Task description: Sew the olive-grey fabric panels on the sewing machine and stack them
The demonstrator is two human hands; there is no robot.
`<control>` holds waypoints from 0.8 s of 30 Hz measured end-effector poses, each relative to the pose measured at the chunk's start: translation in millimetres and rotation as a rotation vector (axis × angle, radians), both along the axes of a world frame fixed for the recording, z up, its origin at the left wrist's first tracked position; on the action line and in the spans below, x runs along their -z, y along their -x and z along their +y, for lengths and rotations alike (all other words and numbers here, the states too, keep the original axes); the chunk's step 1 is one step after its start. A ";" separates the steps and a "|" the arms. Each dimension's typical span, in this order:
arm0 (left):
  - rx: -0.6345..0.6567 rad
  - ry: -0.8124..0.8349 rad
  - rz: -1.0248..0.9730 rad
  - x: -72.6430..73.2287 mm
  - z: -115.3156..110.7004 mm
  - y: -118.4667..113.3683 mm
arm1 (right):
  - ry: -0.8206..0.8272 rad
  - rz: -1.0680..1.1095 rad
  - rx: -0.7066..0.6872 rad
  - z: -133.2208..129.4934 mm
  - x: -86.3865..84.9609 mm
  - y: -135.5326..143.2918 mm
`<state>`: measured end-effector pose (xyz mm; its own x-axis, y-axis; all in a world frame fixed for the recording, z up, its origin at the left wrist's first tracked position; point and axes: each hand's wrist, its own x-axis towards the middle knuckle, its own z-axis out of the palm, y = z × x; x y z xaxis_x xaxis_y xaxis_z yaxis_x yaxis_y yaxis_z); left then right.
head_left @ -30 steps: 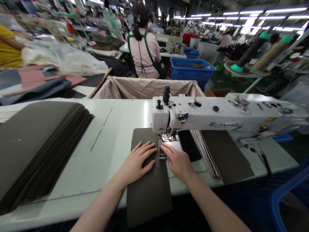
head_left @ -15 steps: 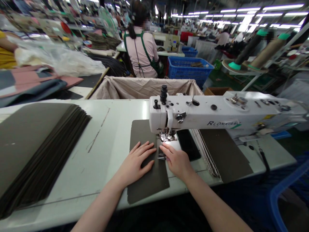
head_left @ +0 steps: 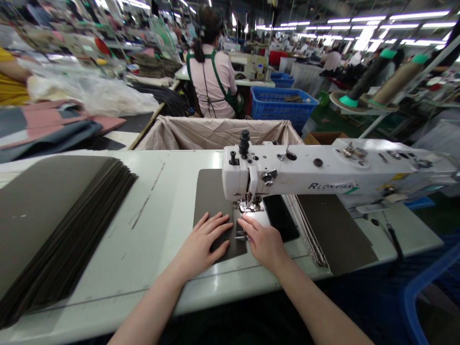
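L hand (head_left: 207,242) flat on dark sheet (head_left: 211,191), fingers spread, not gripping. R hand (head_left: 266,243), curled on small scissors (head_left: 241,236), is nearer to sewing machine (head_left: 287,170) foot. Sheet on table (head_left: 172,201), partly under L fingers, long axis approx. front-to-back.

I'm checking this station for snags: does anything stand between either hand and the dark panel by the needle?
Nothing visible separates the left hand from the dark panel; it lies flat on it. From under the right hand, small metal blades jut out over the panel.
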<state>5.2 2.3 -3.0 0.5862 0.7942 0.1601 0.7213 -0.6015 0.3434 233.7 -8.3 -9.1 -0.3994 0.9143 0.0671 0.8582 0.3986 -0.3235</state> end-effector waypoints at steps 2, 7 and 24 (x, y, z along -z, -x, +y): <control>-0.005 -0.007 -0.014 0.1 0.0 -0.2 | 0.001 0.000 -0.002 0.1 0.5 0.1; -0.007 -0.008 -0.027 0.4 0.0 -0.3 | 0.016 -0.012 0.002 -0.1 -0.4 0.2; -0.032 -0.002 0.011 1.2 0.2 -1.7 | 0.000 -0.017 -0.012 -0.5 -1.0 -0.1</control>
<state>6.8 2.5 -4.3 0.5625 0.8121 0.1554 0.7436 -0.5790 0.3344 233.8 -8.8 -8.2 -0.4111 0.9096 0.0604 0.8590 0.4087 -0.3084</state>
